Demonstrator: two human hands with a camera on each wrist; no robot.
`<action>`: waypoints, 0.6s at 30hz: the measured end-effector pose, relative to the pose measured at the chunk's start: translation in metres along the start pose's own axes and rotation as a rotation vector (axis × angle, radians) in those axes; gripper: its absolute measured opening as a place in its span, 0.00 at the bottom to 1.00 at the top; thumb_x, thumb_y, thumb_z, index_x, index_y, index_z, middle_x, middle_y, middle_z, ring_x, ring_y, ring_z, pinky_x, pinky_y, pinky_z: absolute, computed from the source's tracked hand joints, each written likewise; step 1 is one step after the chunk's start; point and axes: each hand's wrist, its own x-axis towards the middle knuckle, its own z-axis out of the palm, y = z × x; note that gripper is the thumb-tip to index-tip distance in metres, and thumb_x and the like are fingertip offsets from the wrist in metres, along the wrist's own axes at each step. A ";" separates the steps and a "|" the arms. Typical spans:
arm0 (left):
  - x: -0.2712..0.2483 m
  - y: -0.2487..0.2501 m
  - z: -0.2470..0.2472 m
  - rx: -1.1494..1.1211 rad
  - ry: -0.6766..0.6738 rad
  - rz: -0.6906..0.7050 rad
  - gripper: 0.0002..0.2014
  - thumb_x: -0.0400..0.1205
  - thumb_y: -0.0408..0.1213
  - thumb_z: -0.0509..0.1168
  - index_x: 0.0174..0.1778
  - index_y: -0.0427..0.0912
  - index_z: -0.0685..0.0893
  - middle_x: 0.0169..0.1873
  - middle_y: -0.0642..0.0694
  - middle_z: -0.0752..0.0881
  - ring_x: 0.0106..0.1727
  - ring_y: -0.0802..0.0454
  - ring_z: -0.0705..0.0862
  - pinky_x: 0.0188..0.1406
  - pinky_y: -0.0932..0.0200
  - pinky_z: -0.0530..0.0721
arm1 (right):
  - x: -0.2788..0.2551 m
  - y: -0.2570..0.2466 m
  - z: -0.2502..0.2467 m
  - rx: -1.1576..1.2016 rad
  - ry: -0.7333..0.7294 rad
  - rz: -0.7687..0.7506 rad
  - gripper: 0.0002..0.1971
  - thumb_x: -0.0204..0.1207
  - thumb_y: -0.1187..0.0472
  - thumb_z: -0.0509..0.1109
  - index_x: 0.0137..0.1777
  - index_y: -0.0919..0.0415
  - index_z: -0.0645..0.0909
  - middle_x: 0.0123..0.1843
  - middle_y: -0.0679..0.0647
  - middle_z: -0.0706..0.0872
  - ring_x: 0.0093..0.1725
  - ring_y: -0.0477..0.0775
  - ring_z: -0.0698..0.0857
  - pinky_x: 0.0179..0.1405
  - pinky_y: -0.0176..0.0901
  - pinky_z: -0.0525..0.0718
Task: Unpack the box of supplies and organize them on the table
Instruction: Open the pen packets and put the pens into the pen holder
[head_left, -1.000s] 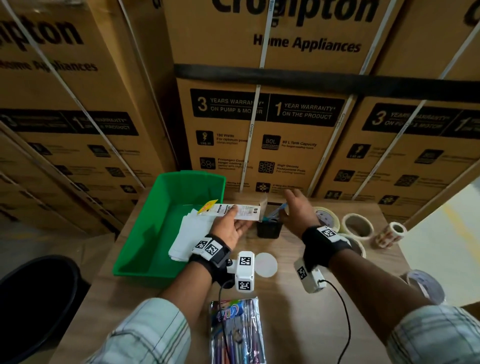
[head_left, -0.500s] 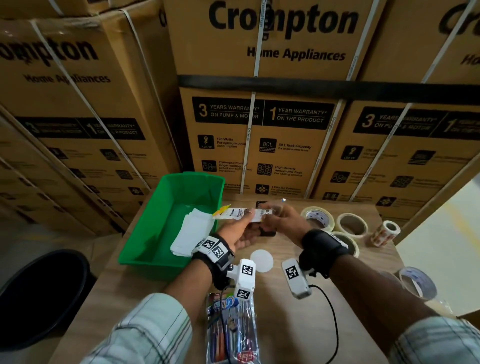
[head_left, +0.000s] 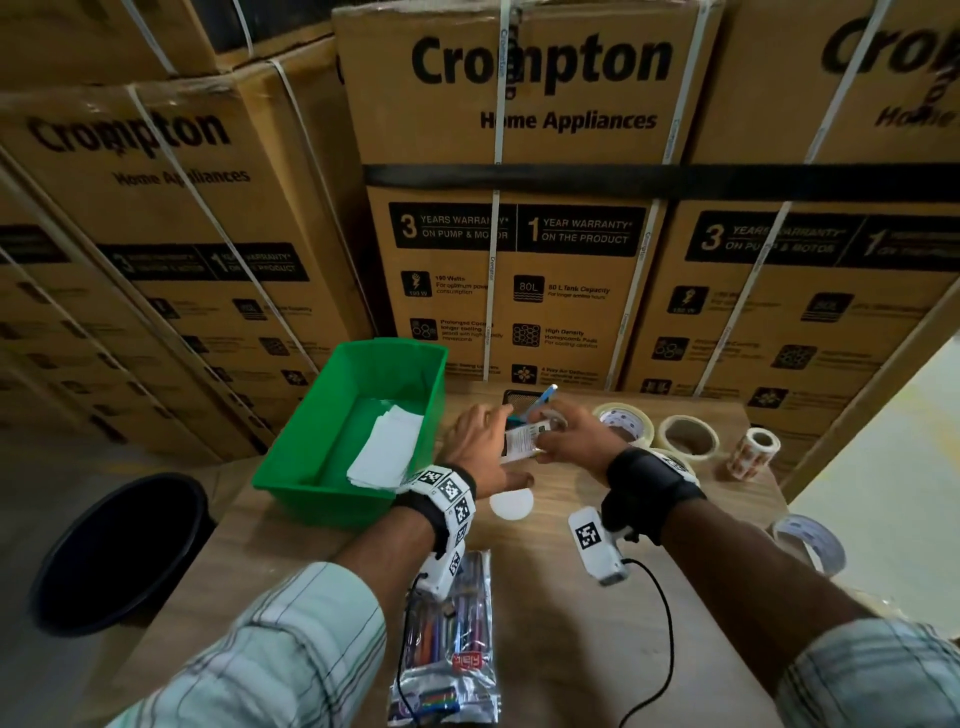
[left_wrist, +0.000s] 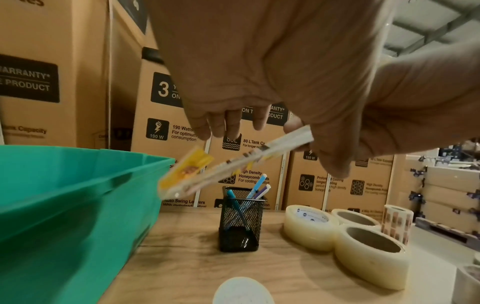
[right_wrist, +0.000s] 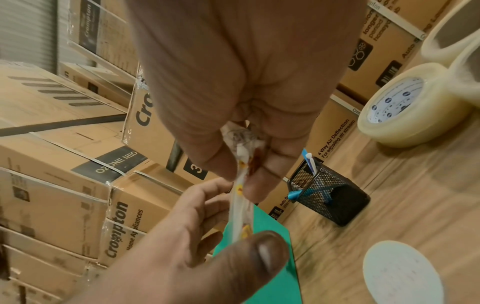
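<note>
Both hands hold a thin flat packet in the air over the desk, just in front of the black mesh pen cup and right of the green bin. The left hand pinches one end between thumb and fingers; the right hand pinches the other end, its fingertips pressed to both faces. The packet looks light and card-backed, with a yellow tab at the far end. It seems stiff enough to stay straight between 2 grips, though it would likely bend if squeezed mid-span. Its glossy skin may slip, so an edge pinch near the tab or the sealed end suits best. Nothing about it looks fragile, but I cannot make out its contents
</note>
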 end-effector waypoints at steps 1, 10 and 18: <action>-0.002 0.002 0.002 0.012 -0.011 0.005 0.53 0.64 0.60 0.76 0.81 0.46 0.57 0.76 0.41 0.65 0.76 0.41 0.66 0.76 0.44 0.68 | -0.004 0.001 -0.001 0.024 -0.024 -0.008 0.17 0.77 0.75 0.65 0.65 0.66 0.75 0.53 0.60 0.82 0.45 0.53 0.85 0.45 0.41 0.88; -0.022 0.028 0.007 -0.020 0.001 -0.035 0.21 0.75 0.38 0.70 0.63 0.43 0.75 0.56 0.41 0.85 0.55 0.41 0.84 0.54 0.47 0.84 | -0.033 0.010 -0.015 0.161 -0.137 -0.033 0.18 0.77 0.71 0.68 0.67 0.64 0.75 0.56 0.62 0.83 0.49 0.54 0.84 0.51 0.46 0.88; -0.028 0.035 0.020 0.036 -0.024 -0.190 0.23 0.73 0.40 0.70 0.63 0.45 0.75 0.58 0.41 0.83 0.61 0.40 0.82 0.64 0.44 0.80 | -0.049 0.007 -0.016 -0.322 0.413 -0.486 0.13 0.76 0.63 0.67 0.60 0.57 0.78 0.57 0.52 0.79 0.51 0.48 0.81 0.50 0.41 0.84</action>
